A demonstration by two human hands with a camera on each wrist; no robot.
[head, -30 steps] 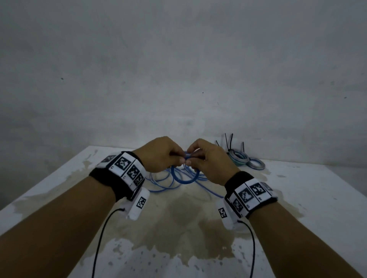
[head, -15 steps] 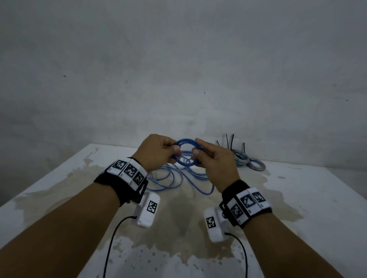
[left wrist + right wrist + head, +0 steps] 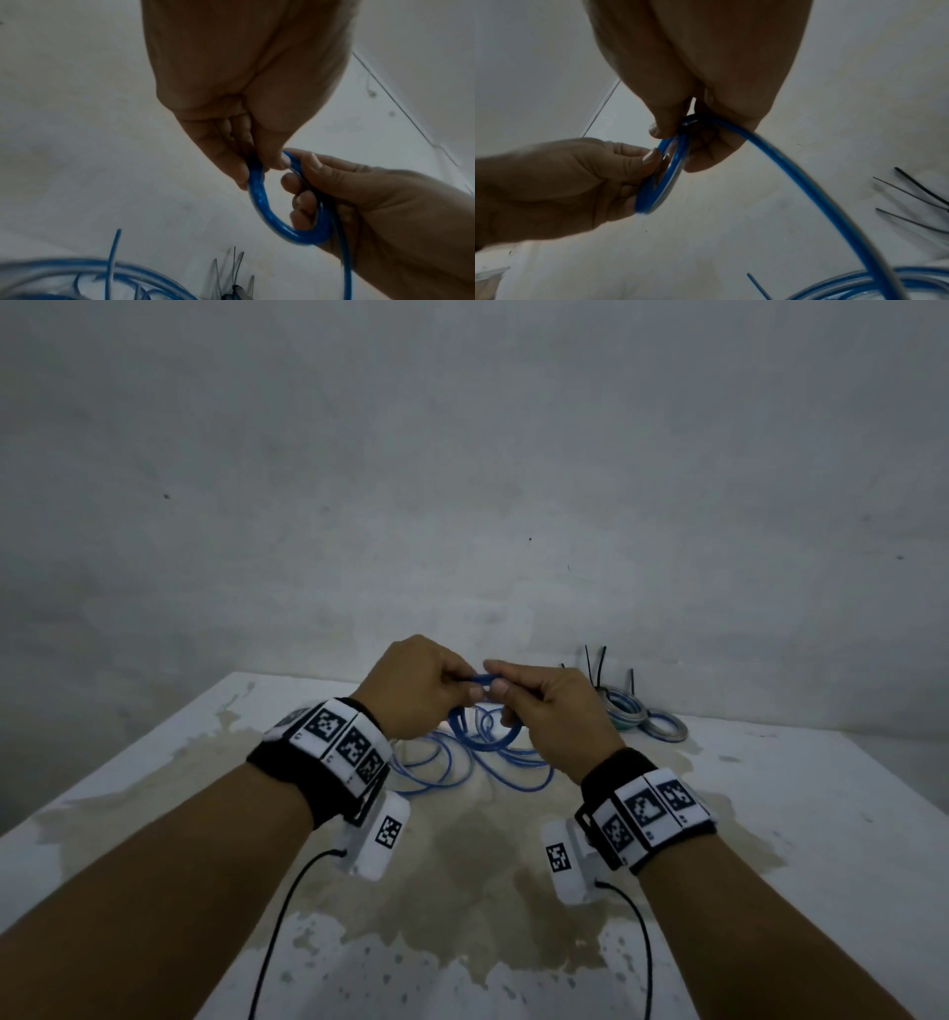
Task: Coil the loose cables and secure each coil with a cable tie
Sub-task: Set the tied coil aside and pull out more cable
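Here, a small round coil (image 3: 482,711) of glossy blue cable is held in the air above a white table (image 3: 770,814), between two hands. It is pinched at its upper left arc by the left hand (image 3: 416,693), whose thumb and curled fingers (image 3: 231,168) are closed on the smooth, rounded strands. The right side of the ring is gripped by the right hand (image 3: 552,716), with the thumb pressed on the outside and the fingertips (image 3: 300,203) hooked through the middle. From that grip a single strand (image 3: 808,192) is seen trailing down to the loose blue loops (image 3: 462,762) spread flat on the tabletop beneath the hands. The table surface is matt and mottled, marked by a large brownish stain (image 3: 462,865). Near the far right edge, beside the wall, flat rings of pale grey-blue cable (image 3: 642,716) are laid, and thin, stiff black cable ties (image 3: 595,667) are seen standing up from them. Banded wrist straps with black-and-white square markers (image 3: 339,737) are worn on both wrists
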